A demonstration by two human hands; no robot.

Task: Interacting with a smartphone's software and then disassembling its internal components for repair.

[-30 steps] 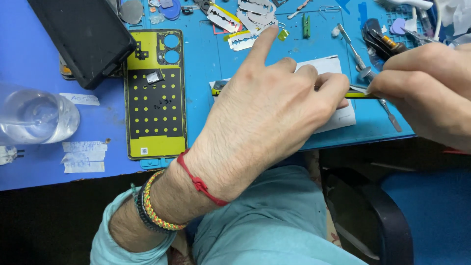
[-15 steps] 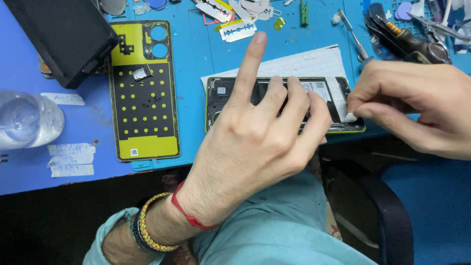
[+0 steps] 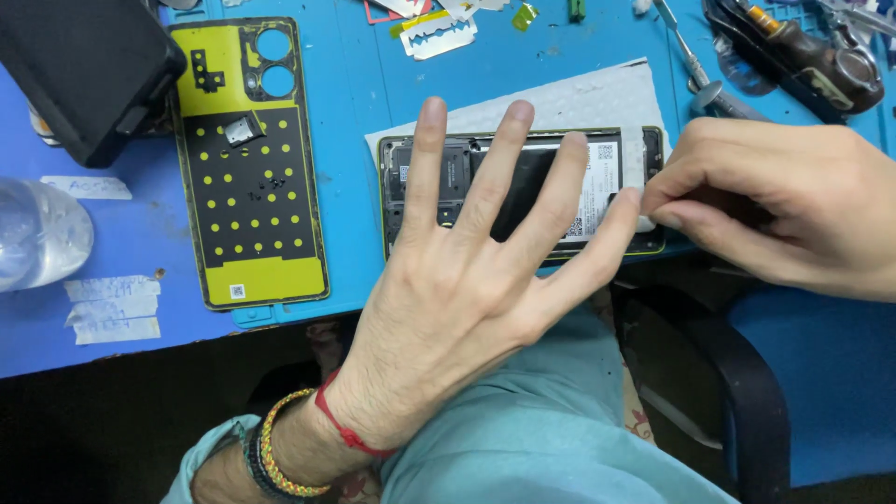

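An opened phone (image 3: 448, 173) with its back removed lies on a white padded sheet (image 3: 579, 98) on the blue mat. My left hand (image 3: 467, 280) is spread flat, its fingers resting across the phone's dark inner parts and holding nothing. My right hand (image 3: 784, 205) is at the phone's right end, thumb and fingers pinched on a white strip (image 3: 635, 173) that runs across that end. The phone's yellow and black back cover (image 3: 247, 168) lies face down to the left, apart from both hands.
A black box (image 3: 84, 65) sits at the top left, with a clear glass container (image 3: 37, 233) and paper tape labels (image 3: 112, 308) below it. A razor blade (image 3: 439, 33), a metal tool (image 3: 691, 56) and a dark tool (image 3: 793, 51) lie along the back. A chair armrest (image 3: 737, 392) is at lower right.
My left hand has uncurled from a bent grip with the index finger out to a flat spread over the phone. My right hand has stayed pinched at the phone's right end.
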